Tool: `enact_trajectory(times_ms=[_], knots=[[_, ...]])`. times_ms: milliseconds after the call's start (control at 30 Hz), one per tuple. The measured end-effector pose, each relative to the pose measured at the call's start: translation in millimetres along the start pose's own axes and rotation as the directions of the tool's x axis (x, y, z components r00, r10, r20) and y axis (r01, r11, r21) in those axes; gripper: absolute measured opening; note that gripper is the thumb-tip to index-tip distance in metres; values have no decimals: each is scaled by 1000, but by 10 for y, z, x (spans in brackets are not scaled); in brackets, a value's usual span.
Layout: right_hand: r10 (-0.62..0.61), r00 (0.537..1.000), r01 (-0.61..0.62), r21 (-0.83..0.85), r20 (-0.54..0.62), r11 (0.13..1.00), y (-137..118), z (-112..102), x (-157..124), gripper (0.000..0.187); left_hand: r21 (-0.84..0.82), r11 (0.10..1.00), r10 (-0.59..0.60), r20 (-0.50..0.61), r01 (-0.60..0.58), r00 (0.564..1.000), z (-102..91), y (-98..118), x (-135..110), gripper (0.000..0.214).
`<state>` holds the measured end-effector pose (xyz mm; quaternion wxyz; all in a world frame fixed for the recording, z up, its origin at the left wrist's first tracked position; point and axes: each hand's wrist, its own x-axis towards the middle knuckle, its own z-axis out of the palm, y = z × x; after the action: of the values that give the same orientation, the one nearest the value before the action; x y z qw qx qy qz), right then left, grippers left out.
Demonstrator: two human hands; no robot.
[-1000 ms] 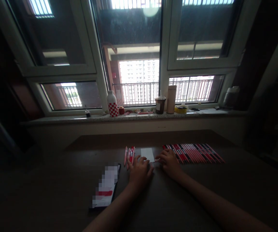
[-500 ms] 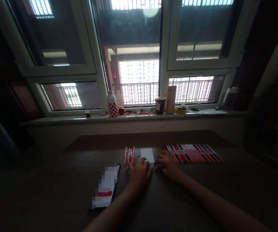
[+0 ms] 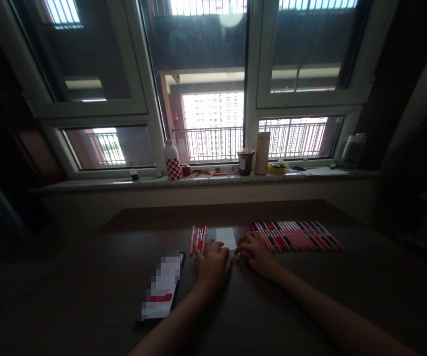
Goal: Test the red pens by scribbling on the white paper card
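Both of my hands meet over the near end of a white card that lies on the dark table. My left hand has its outer fingers spread beside a few pens, while its thumb and forefinger come together at the card's near edge. Curled fingers of my right hand pinch close by, left of a long row of pink, red and black pens. Something small and pinkish shows between the two hands; its kind is too small and dark to make out.
A phone lies left of my left forearm. Along the granite windowsill stand a red-checked white bottle, a drink cup, a tall beige flask and a yellow roll.
My right hand's fingers have shifted slightly to the left, nearer my left hand. The card, pens and phone stay where they were.
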<state>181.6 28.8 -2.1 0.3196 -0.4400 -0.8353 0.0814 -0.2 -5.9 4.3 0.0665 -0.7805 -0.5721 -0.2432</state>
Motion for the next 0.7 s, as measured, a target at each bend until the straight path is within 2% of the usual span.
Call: enact_trajectory(times_ms=[100, 233, 433, 700], knots=[[18, 998, -18, -2, -57, 1000, 10, 6, -1, 25, -4, 1000, -1, -7, 1, 1000, 4, -1, 0, 21], [55, 992, -66, -90, -112, 994, 13, 24, -3, 23, -8, 1000, 3, -20, -3, 1000, 14, -2, 1, 20], [71, 995, -80, -148, -63, 986, 8, 45, -7, 16, -31, 999, 13, -9, -14, 1000, 10, -8, -7, 20], [71, 997, -74, -114, -30, 991, 17, 37, 3, 22, -30, 999, 16, 11, -16, 1000, -7, -3, -1, 21]])
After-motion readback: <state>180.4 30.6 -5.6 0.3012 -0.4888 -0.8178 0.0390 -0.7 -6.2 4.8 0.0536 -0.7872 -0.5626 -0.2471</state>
